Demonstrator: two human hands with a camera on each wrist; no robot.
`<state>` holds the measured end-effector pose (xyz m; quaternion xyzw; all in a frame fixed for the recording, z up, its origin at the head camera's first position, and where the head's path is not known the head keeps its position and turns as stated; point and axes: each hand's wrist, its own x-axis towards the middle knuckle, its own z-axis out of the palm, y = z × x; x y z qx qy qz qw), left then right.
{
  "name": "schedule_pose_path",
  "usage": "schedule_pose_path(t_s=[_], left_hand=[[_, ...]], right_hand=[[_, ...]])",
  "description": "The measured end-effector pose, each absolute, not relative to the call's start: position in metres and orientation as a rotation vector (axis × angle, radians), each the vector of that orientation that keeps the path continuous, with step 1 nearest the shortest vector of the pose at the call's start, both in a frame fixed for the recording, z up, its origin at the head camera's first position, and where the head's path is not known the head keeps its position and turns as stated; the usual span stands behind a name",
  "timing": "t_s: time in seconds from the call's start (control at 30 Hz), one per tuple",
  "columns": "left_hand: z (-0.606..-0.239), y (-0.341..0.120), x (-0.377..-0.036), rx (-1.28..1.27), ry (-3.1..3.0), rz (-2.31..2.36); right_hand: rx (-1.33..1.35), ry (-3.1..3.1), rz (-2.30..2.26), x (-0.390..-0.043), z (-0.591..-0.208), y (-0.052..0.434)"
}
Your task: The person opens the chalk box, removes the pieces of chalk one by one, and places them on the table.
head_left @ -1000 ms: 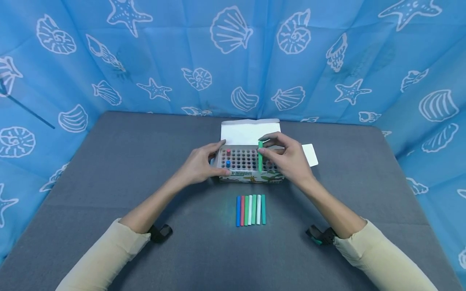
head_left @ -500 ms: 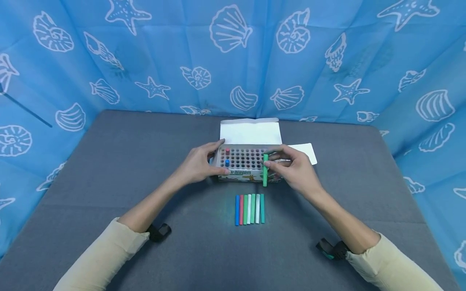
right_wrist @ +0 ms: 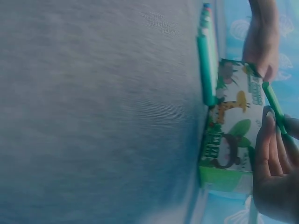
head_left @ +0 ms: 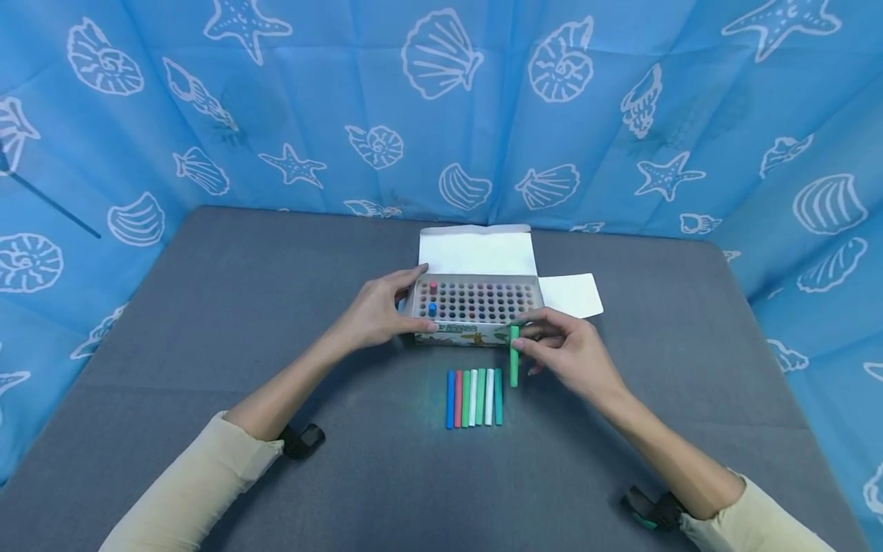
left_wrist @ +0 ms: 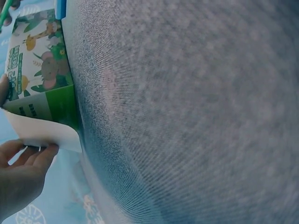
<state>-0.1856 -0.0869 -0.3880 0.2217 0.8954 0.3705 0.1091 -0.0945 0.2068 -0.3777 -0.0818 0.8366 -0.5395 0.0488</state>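
Observation:
An open chalk box (head_left: 476, 331) with a grid of holes stands mid-table; a red and a blue chalk (head_left: 431, 309) still sit in its left end. My left hand (head_left: 379, 314) grips the box's left end, thumb on the front. My right hand (head_left: 569, 353) pinches a green chalk stick (head_left: 513, 356), held upright just in front of the box's right corner and above the table. In the right wrist view the green stick (right_wrist: 274, 108) runs along my fingertips (right_wrist: 267, 135) beside the printed box (right_wrist: 230, 135). A row of several chalk sticks (head_left: 474, 397) lies in front of the box.
The grey table (head_left: 207, 322) is ringed by a blue curtain printed with shells (head_left: 441, 107). The box's white lid flap (head_left: 476, 251) stands open at the back, and a side flap (head_left: 571, 295) lies to the right. The left wrist view shows the box's end (left_wrist: 39, 74).
My right hand lifted the green chalk out of the box and carried it toward me and to the right, down in front of the box near the row. The left hand stayed put.

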Motion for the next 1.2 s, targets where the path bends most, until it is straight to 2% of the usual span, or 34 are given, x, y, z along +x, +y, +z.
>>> schedule_pose_path(t_s=[0.6,1.2], left_hand=[[-0.389,-0.085,-0.187,0.634,2.617,1.124],[-0.388,-0.085,-0.186,0.632,2.631,1.088]], right_hand=[[-0.106,2.387,-1.596,-0.081,-0.411,0.213],[-0.110,2.504,-1.362,-0.083,-0.417,0.212]])
